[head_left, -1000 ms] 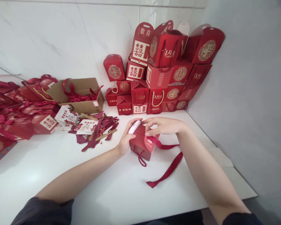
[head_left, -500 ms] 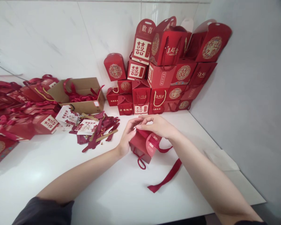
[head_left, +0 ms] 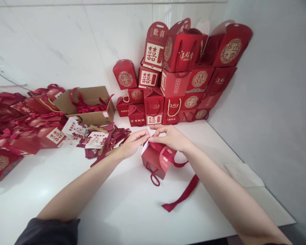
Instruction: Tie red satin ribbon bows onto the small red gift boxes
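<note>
A small red gift box (head_left: 154, 162) with a cord handle stands on the white table (head_left: 122, 204). Both hands meet above its open top. My left hand (head_left: 135, 142) pinches the top edge of the box from the left. My right hand (head_left: 169, 137) pinches the red ribbon (head_left: 181, 195) at the box's top; the ribbon loops past a round tag and trails down to the right across the table.
Finished red gift boxes (head_left: 178, 75) are stacked in the back corner. A cardboard box of ribbons (head_left: 88, 103) sits at the back left, with loose ribbons and cards (head_left: 102, 139) in front. Flat red bags (head_left: 17, 126) pile at the left. A grey wall (head_left: 270, 102) closes the right side.
My left hand has moved from the box's left side up to its top. The white flap that it covered is folded down. My right hand has lifted the ribbon slightly.
</note>
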The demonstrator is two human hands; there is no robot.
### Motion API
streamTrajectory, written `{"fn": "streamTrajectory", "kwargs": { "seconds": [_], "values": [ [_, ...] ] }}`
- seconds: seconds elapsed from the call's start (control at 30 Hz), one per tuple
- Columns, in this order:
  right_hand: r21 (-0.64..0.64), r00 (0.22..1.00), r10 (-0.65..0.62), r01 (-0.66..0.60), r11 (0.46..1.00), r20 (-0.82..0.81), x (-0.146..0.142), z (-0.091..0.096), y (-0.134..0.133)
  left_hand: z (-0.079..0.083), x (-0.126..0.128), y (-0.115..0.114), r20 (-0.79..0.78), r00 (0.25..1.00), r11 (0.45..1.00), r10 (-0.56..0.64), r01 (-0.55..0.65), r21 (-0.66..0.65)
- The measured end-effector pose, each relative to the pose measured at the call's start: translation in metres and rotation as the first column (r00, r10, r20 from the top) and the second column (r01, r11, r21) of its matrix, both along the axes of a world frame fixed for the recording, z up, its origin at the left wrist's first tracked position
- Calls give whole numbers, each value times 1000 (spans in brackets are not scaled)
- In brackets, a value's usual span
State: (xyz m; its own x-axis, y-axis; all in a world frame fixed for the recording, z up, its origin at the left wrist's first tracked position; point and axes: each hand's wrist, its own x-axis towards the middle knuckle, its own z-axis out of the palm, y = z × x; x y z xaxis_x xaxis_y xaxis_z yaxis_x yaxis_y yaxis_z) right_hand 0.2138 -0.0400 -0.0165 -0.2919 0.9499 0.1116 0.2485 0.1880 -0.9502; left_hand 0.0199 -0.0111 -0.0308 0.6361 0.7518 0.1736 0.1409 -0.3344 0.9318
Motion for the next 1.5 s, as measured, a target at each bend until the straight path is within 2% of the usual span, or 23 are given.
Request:
{"fn": "streamTrajectory", "kwargs": {
  "seconds": [0.1, 0.17, 0.23, 0.3, 0.37, 0.4, 0.47, 0.5, 0.53, 0.57, 0.67, 0.77, 0.83, 0.9, 1.03, 1.13, 1.2, 1.33, 1.5],
  "values": [
    [18, 999, 8, -9, 1000, 38, 1, 2, -1, 4, -2, 1, -55, 999, 999, 3, 0, 45],
    [39, 995, 29, -32, 999, 93, 4, 8, -4, 14, -8, 3, -73, 996, 997, 47, -42, 70],
    [61, 986, 54, -64, 996, 157, 13, 18, -7, 30, -21, 7, -75, 986, 984, 151, -143, 107],
    [72, 972, 59, -77, 994, 226, 25, 30, -13, 51, -42, 13, -64, 954, 942, 291, -275, 191],
    [93, 947, 23, -56, 994, 319, 41, 43, -20, 70, -68, 20, -184, 888, 887, 420, -360, 289],
    [116, 931, -7, -39, 992, 365, 50, 48, -24, 77, -80, 24, -317, 827, 870, 464, -359, 337],
    [152, 899, -25, -47, 987, 438, 67, 55, -31, 84, -99, 30, -559, 675, 870, 482, -297, 393],
    [149, 883, -3, -76, 986, 470, 75, 56, -33, 84, -102, 32, -620, 621, 874, 480, -279, 397],
    [120, 863, 33, -108, 987, 505, 82, 55, -35, 81, -101, 33, -656, 604, 890, 453, -257, 378],
    [70, 840, 78, -137, 988, 538, 88, 54, -35, 75, -96, 32, -656, 629, 906, 417, -235, 351],
    [-120, 769, 222, -188, 975, 599, 94, 45, -31, 54, -64, 23, -561, 801, 969, 209, -93, 228],
    [-268, 722, 371, -259, 928, 585, 88, 35, -21, 34, -32, 12, -466, 885, 988, 7, 65, 140],
    [-381, 675, 479, -303, 873, 561, 81, 29, -15, 25, -21, 8, -434, 898, 984, -77, 137, 111],
    [-418, 659, 520, -324, 848, 543, 75, 24, -11, 19, -19, 8, -444, 883, 982, -155, 186, 28],
    [-403, 742, 521, -362, 841, 421, 72, 20, -5, 18, -22, 9, -487, 824, 956, -291, 233, -176],
    [-428, 762, 570, -424, 798, 308, 76, 23, -5, 24, -24, 10, -467, 824, 942, -321, 229, -244],
    [-401, 772, 575, -452, 797, 272, 78, 27, -6, 29, -28, 10, -449, 851, 945, -273, 149, -291],
    [-354, 807, 530, -430, 830, 262, 85, 36, -10, 39, -40, 14, -403, 908, 934, -115, -40, -356],
    [-307, 830, 481, -397, 865, 282, 98, 43, -15, 58, -61, 24, -453, 886, 958, -98, -40, -285]
  ]
}}
